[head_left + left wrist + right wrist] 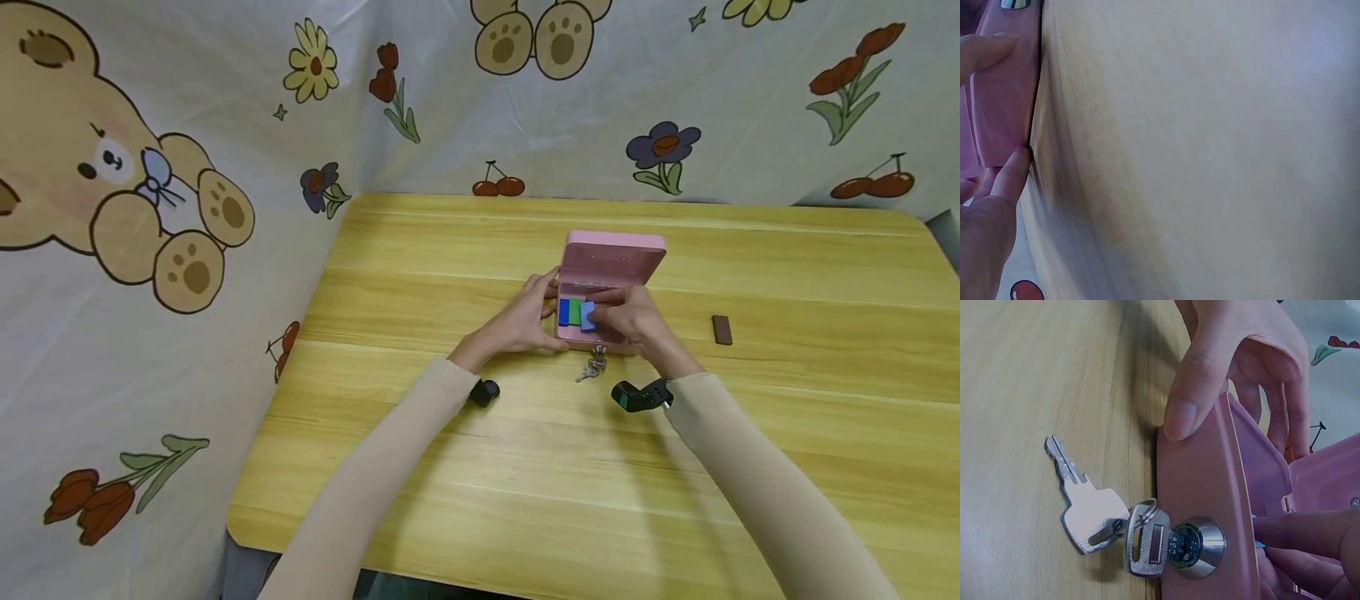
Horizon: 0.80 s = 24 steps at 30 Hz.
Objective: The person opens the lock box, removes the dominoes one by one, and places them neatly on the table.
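On the table stands a pink metal box [611, 337] with its lid raised. Inside it lie a dark blue block [564, 312] and a green block [575, 312], side by side. My right hand [633, 321] reaches in and pinches a light blue block [588, 317] beside the green one; in the right wrist view its fingers [1316, 534] mostly hide that block. My left hand [517, 321] holds the box's left side, thumb on the front wall [1200, 481]. Keys [1094, 515] hang from the front lock [1204, 547].
A dark brown block [722, 330] lies on the wooden table [525, 483], right of the box. Cloth printed with bears and flowers [420, 167] hangs behind the table and along its left side.
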{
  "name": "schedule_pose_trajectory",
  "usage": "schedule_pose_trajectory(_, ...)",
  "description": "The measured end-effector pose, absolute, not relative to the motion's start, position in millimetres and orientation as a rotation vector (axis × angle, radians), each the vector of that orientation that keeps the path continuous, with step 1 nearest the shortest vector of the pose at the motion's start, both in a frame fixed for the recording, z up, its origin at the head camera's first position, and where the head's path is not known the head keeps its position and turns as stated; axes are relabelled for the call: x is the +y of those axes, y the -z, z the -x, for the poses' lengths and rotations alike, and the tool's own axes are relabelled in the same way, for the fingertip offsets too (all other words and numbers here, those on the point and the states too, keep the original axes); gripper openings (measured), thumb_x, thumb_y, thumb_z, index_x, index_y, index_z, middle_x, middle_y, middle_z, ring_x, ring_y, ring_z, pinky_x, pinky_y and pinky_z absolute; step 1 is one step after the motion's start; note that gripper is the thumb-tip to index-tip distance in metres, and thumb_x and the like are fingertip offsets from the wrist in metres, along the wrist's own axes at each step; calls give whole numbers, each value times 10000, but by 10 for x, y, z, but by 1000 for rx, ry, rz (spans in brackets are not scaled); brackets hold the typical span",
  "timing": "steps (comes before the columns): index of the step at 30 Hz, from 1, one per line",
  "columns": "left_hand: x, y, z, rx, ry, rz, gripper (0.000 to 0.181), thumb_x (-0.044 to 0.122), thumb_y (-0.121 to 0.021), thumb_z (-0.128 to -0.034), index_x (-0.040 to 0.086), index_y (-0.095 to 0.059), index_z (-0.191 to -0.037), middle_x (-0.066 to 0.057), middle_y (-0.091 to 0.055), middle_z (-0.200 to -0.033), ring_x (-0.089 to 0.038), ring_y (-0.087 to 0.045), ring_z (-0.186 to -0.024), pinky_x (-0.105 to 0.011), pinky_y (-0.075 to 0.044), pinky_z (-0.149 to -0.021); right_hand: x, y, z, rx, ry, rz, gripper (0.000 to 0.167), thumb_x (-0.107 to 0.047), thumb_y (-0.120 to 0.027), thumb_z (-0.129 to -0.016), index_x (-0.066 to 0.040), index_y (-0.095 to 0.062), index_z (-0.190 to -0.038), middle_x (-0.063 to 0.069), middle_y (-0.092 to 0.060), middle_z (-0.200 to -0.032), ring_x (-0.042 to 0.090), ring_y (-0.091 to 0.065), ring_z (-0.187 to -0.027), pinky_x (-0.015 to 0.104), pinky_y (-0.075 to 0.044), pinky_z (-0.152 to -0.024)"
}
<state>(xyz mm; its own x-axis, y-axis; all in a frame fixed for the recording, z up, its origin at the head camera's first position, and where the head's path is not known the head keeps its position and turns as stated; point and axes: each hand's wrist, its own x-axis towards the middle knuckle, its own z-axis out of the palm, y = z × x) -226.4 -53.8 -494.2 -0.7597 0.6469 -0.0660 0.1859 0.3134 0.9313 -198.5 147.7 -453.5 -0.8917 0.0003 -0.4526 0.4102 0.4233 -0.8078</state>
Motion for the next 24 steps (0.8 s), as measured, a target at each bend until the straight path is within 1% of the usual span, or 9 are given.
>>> schedule_pose_trajectory(3, -526, 4936, 2264, 2157, -1441, -738, 1275, -75, -902, -747, 51, -35, -1674, -185, -289, -1531, -296, -364, -1494, -148, -370, -1173, 1502, 4541, 1987, 2301, 1475, -357, 416, -12, -657, -999, 96, -606, -1397, 282, -549, -1456, 260, -534, -1198, 217, -518, -876)
schedule_pose_trajectory(6, -517, 4928, 2262, 2155, -1440, -736, 1277, -79, -901, -745, 56, -36, -1675, -183, -288, -1531, -295, -365, -1494, -150, -371, -1174, 1531, 4557, 1990, 2284, 1519, -372, 419, -4, -668, -990, 95, -610, -1393, 264, -525, -1487, 233, -519, -1204, 197, -498, -880)
schedule_pose_trajectory(11, -505, 4924, 2261, 2146, -1449, -738, 1283, -91, -901, -736, 52, -37, -1674, -191, -285, -1531, -298, -364, -1491, -156, -374, -1177, 1577, 4559, 1989, 2260, 1563, -392, 421, -18, -672, -1002, 75, -609, -1408, 231, -531, -1463, 106, -572, -1033, 161, -536, -828)
schedule_pose_trajectory(13, -504, 4928, 2262, 2148, -1446, -735, 1278, -86, -902, -740, 52, -41, -1674, -184, -288, -1528, -293, -363, -1488, -151, -373, -1175, 1592, 4546, 1988, 2250, 1573, -391, 418, -43, -662, -1019, 72, -602, -1416, 226, -550, -1435, 69, -602, -974, 209, -574, -905)
schedule_pose_trajectory(14, -504, 4931, 2263, 2151, -1444, -732, 1276, -82, -903, -742, 53, -43, -1674, -181, -290, -1528, -289, -364, -1487, -148, -375, -1172, 1597, 4537, 1984, 2239, 1588, -392, 419, -50, -658, -1024, 78, -597, -1417, 228, -562, -1414, 67, -623, -949, 263, -591, -957)
schedule_pose_trajectory(17, -505, 4943, 2268, 2152, -1441, -724, 1274, -77, -905, -745, 57, -44, -1675, -172, -289, -1529, -284, -360, -1487, -138, -375, -1167, 1629, 4497, 1972, 2233, 1613, -364, 438, -84, -649, -1037, 96, -569, -1428, 229, -556, -1399, 42, -631, -921, 397, -524, -1120)
schedule_pose_trajectory(19, -506, 4951, 2271, 2154, -1438, -721, 1277, -72, -908, -746, 59, -42, -1676, -167, -288, -1531, -281, -360, -1489, -134, -376, -1162, 1661, 4454, 1954, 2229, 1623, -345, 461, -109, -646, -1042, 105, -548, -1439, 235, -552, -1396, 24, -642, -900, 441, -490, -1158)
schedule_pose_trajectory(21, -510, 4958, 2272, 2154, -1439, -717, 1279, -72, -909, -744, 59, -43, -1676, -165, -289, -1531, -280, -362, -1490, -135, -379, -1161, 1708, 4413, 1932, 2235, 1618, -320, 477, -130, -638, -1049, 103, -535, -1453, 233, -551, -1394, -3, -654, -885, 431, -487, -1165)
schedule_pose_trajectory(24, -523, 4964, 2268, 2149, -1454, -706, 1280, -83, -908, -739, 55, -46, -1675, -170, -290, -1531, -282, -367, -1490, -146, -382, -1165, 1817, 4363, 1888, 2230, 1618, -280, 498, -152, -622, -1060, 105, -512, -1473, 204, -574, -1345, -16, -668, -877, 337, -549, -1093)
